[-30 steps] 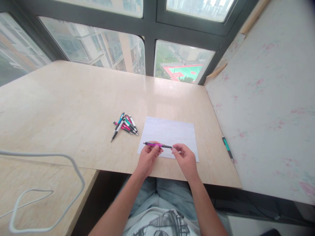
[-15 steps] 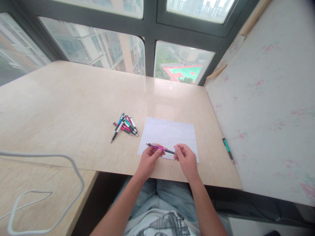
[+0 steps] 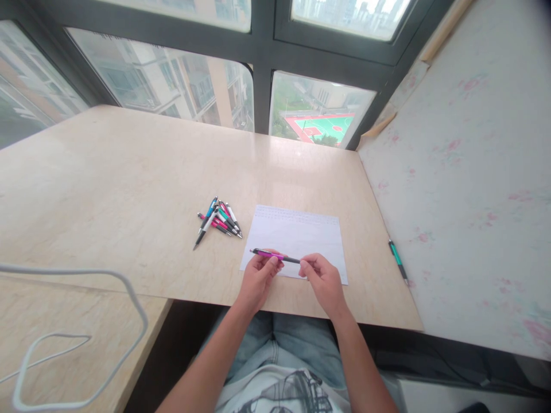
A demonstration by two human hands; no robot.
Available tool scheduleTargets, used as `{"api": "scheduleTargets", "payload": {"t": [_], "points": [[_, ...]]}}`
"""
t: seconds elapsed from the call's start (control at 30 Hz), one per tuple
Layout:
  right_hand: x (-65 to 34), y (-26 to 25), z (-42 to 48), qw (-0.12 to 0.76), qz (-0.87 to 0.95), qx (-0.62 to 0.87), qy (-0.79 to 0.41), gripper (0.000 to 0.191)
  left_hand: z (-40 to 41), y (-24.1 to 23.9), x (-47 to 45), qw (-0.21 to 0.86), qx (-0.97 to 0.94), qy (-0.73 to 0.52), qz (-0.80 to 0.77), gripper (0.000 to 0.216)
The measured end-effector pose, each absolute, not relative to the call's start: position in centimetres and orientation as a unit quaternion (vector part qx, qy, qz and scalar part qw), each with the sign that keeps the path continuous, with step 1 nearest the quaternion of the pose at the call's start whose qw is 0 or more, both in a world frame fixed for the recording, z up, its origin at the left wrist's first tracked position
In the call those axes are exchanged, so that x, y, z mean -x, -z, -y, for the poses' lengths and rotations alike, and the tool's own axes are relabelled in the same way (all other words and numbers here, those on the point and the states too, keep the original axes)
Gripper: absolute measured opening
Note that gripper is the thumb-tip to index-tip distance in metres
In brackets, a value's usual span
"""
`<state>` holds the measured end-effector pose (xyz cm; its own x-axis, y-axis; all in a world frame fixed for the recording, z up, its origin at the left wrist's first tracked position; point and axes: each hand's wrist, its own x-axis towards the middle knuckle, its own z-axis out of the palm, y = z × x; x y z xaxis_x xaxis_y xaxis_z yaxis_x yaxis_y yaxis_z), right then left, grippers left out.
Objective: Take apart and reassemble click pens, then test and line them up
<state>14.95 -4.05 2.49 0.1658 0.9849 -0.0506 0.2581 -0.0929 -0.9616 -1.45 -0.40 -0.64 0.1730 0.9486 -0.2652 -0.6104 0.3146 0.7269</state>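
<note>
A purple pen (image 3: 293, 260) with a black grip is held nearly level between both hands, above the lower part of a white sheet of paper (image 3: 297, 232). My left hand (image 3: 260, 274) is closed around its purple barrel, thumb on top. With thumb and fingers pinched, my right hand (image 3: 321, 277) grips the tip end, which the fingers hide. Rows of small handwriting run along the sheet's top edge. To the left of the paper lies a loose pile of pens (image 3: 218, 218) in white, blue, red and green, all with black grips.
A green pen (image 3: 398, 261) lies by the floral wall (image 3: 465, 201) on the right. The pale tabletop (image 3: 129, 172) reaches back to dark window frames (image 3: 262, 57). A white cable (image 3: 133, 298) loops over the lower surface at front left.
Both hands have shifted slightly to the left with the purple pen, which now lies a little more level. The pile, the paper and the green pen have stayed put.
</note>
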Motion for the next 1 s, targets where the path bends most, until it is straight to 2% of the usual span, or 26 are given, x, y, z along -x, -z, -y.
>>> {"api": "scheduleTargets", "payload": {"t": [0.5, 0.63, 0.8, 1.0], "points": [[-14.5, -2.8, 4.0, 0.385, 0.581, 0.651, -0.301, 0.034, 0.5, 0.7, 1.2, 0.715, -0.248, -0.536, -0.374, 0.021], [-14.3, -2.8, 4.3, 0.392, 0.570, 0.641, -0.334, 0.037, 0.5, 0.6, 1.2, 0.715, -0.249, -0.537, -0.372, 0.019], [-14.5, -2.3, 4.8, 0.404, 0.541, 0.619, -0.401, 0.033, 0.4, 0.0, 1.2, 0.723, -0.252, -0.527, -0.367, 0.021], [-15.0, -2.6, 4.7, 0.352, 0.585, 0.584, -0.439, 0.033, 0.4, 0.0, 1.3, 0.714, -0.291, -0.508, -0.384, 0.026]]}}
